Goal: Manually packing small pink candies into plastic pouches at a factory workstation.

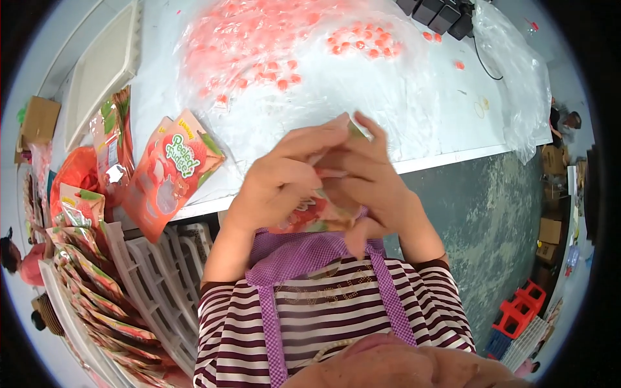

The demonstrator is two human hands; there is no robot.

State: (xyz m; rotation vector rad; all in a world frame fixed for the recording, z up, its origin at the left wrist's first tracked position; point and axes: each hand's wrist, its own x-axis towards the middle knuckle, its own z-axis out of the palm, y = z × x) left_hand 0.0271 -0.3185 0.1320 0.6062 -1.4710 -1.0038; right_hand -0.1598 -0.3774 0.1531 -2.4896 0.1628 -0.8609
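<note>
One red and green pouch (304,218) is in front of the purple checked apron (294,264), between the two hands. The left hand (279,184) has its fingers bent and holds the pouch at its side. The right hand (369,178) is blurred, with fingers half bent over the pouch; I cannot tell whether it grips. To the left, pink pouches (176,169) lie at the edge of the white table (446,123). Beyond the hands, small red pieces (283,85) in clear wrapping are spread, and many pouches fill a crate (57,310) at the lower left
</note>
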